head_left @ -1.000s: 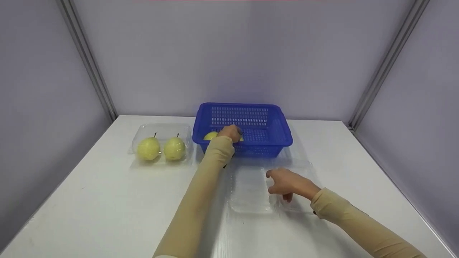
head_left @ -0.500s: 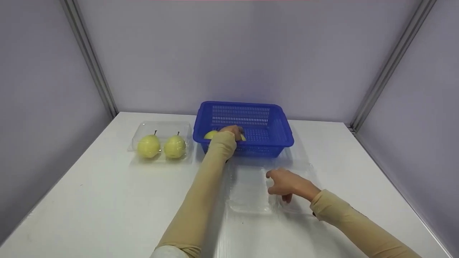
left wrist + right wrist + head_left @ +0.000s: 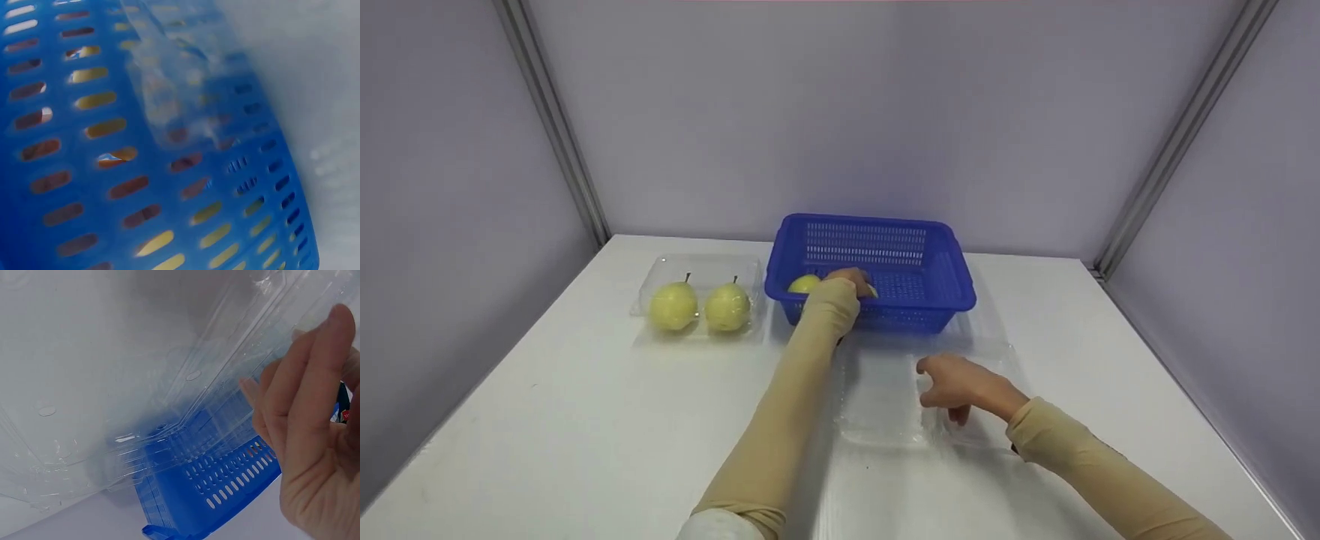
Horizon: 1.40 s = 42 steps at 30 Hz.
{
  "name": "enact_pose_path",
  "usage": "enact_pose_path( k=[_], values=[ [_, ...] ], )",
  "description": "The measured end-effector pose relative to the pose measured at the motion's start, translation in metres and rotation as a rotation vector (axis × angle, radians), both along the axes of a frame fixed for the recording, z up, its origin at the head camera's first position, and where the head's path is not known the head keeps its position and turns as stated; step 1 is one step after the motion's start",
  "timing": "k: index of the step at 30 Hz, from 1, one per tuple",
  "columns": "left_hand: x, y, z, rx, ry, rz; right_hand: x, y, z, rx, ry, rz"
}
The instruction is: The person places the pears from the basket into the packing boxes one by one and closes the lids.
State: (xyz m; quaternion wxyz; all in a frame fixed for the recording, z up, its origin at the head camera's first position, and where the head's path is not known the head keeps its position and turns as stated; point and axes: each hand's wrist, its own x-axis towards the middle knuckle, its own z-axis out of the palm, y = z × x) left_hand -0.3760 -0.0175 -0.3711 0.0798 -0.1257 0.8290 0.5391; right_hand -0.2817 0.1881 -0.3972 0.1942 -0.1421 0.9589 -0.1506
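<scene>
My left hand (image 3: pixel 849 280) reaches down into the blue plastic basket (image 3: pixel 960 279), fingers curled over a yellow pear (image 3: pixel 873 291) that shows at its right side. Another pear (image 3: pixel 805 283) lies just left of that hand. Through the slots of the basket wall (image 3: pixel 129 169), the left wrist view shows bits of fingers and yellow fruit. My right hand (image 3: pixel 964 384) rests over a clear plastic clamshell box (image 3: pixel 881 401) spread open before the basket, thumb and forefinger apart. In the right wrist view its fingers (image 3: pixel 315 377) extend beside the clear plastic wall.
At the left stands another clear plastic box (image 3: pixel 705 266) with two yellow pears (image 3: pixel 673 306) in it, stems up. Grey panels (image 3: pixel 855 112) close off the back and both sides of the white table (image 3: pixel 585 427).
The left hand has shifted slightly right inside the basket, still over the pear. The right hand stays nearly still above the clamshell. The whole view has tilted a little.
</scene>
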Motion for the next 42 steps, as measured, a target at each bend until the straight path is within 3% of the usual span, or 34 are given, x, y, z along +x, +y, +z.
enact_pose_path(
  k=[4, 7, 10, 12, 20, 25, 29, 34, 42],
  values=[
    [-0.022, -0.001, -0.002, -0.238, 0.022, -0.189, 0.0, -0.001, -0.001, -0.021, 0.003, 0.023],
    [-0.041, -0.003, -0.006, -0.429, 0.163, -0.332, 0.0, -0.001, -0.001, -0.02, 0.014, 0.03],
    [-0.051, -0.006, -0.01, -0.393, 0.273, -0.339, 0.0, -0.002, -0.002, -0.02, 0.018, 0.043],
    [-0.051, -0.009, -0.01, -0.346, 0.329, -0.321, 0.0, -0.003, -0.002, -0.019, 0.019, 0.044],
    [-0.03, -0.023, 0.002, -0.144, 0.493, -0.31, 0.002, -0.005, -0.002, -0.054, 0.015, 0.046],
    [-0.017, -0.029, 0.01, -0.079, 0.577, -0.312, 0.001, -0.002, -0.002, -0.058, 0.04, 0.036],
    [-0.006, -0.037, 0.009, -0.037, 0.61, -0.325, 0.001, 0.0, -0.006, -0.071, 0.044, 0.023],
    [0.009, -0.044, 0.003, -0.014, 0.606, -0.334, 0.001, 0.0, -0.009, -0.072, 0.059, 0.011],
    [0.031, -0.043, -0.009, -0.106, 0.642, -0.364, 0.002, 0.002, -0.011, -0.096, 0.063, 0.002]
  ],
)
